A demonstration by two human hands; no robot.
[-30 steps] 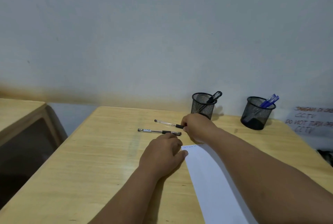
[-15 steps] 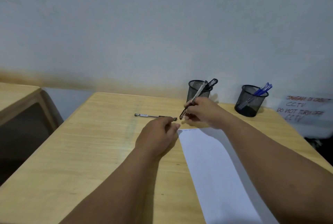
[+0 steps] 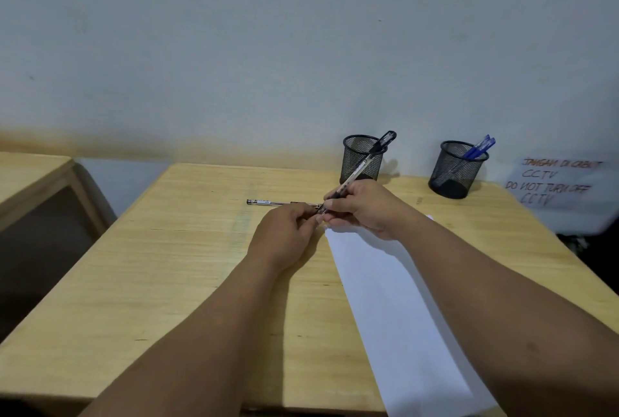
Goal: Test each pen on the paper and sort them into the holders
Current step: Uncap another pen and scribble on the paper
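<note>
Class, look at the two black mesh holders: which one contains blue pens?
The right-hand black mesh holder, nearest the handwritten sign, holds blue pens; the left-hand black mesh holder holds a black-capped pen.

Your right hand (image 3: 363, 207) grips a clear pen (image 3: 356, 172) tilted up and away over the top corner of the white paper (image 3: 395, 309), its tip down between your two hands. Your left hand (image 3: 284, 237) meets that tip, fingers curled around it. Just beyond your left hand a second pen (image 3: 268, 202) lies flat on the wooden desk (image 3: 187, 249). Behind your right hand stand two black mesh holders, the nearer holder (image 3: 361, 158) with a black-capped pen, the farther holder (image 3: 456, 170) with blue ones.
</note>
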